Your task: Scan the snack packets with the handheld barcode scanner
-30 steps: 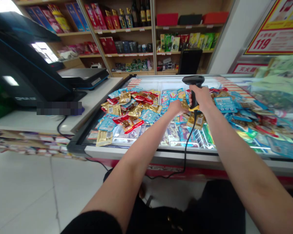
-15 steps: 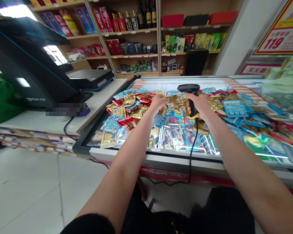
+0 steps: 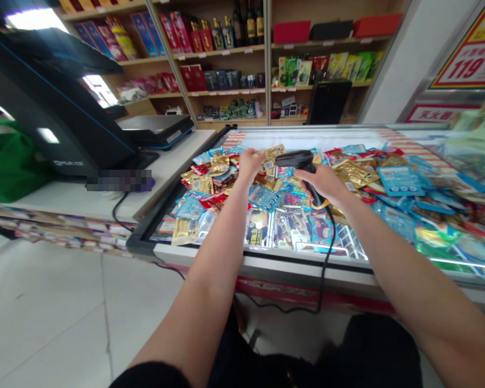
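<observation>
My left hand [image 3: 248,164] pinches a small gold foil snack packet [image 3: 273,155] above a heap of packets. My right hand [image 3: 323,183] is wrapped around the grip of a black handheld barcode scanner [image 3: 297,159] with a yellow trim. The scanner's head tilts left, a short way from the gold packet. Its black cable [image 3: 330,242] hangs down over the front of the chest freezer [image 3: 258,262]. Gold, blue and red snack packets [image 3: 226,186] fill the lit freezer, and my arms hide part of the heap.
A white counter [image 3: 165,172] with a black checkout terminal [image 3: 52,102] and a flat scale [image 3: 157,129] runs along the left. Wooden shelves [image 3: 230,91] of boxes and bottles stand behind. A green bag [image 3: 12,156] lies far left, and a red-and-yellow price sign [image 3: 469,59] hangs right.
My left hand has lifted a gold packet from the heap. The scanner has tilted left toward it, and my right hand has moved slightly lower and left. The view has shifted slightly.
</observation>
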Action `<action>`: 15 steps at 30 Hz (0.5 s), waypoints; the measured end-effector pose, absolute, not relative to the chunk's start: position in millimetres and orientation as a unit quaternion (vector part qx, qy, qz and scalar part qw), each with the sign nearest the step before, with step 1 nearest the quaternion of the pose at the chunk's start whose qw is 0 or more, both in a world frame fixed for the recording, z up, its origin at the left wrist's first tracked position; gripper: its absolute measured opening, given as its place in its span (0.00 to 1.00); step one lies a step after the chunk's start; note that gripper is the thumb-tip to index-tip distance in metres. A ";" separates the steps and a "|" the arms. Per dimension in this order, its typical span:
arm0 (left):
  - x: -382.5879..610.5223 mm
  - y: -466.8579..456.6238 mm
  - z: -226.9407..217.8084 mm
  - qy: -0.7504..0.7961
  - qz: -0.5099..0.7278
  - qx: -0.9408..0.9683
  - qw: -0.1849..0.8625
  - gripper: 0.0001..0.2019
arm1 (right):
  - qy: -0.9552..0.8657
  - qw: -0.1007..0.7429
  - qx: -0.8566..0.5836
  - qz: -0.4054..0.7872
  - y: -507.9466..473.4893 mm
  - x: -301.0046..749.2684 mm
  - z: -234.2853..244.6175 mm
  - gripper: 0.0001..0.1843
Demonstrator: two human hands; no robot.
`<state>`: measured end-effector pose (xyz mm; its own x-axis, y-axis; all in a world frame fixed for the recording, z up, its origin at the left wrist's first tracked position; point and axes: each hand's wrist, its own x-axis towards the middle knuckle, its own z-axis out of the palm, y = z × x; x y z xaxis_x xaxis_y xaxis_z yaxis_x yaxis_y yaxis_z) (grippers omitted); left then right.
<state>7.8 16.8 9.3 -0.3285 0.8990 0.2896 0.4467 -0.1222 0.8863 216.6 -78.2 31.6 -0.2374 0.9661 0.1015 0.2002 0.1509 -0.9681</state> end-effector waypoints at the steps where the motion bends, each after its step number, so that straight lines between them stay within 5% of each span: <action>1: 7.5 16.8 8.8 0.628 0.517 0.542 0.208 0.05 | -0.645 0.404 -0.459 0.458 -79.0 216.5 31.7 0.16; 15: 1.5 27.9 -0.3 0.609 0.545 0.553 0.165 0.03 | -0.696 0.351 -0.475 0.408 -82.0 223.2 38.3 0.21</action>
<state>1.5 27.9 -0.3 -0.3348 0.8525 0.4013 0.4926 -0.2047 0.8458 223.2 -82.0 38.3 -0.3016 0.9481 0.1010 0.3761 0.2157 -0.9011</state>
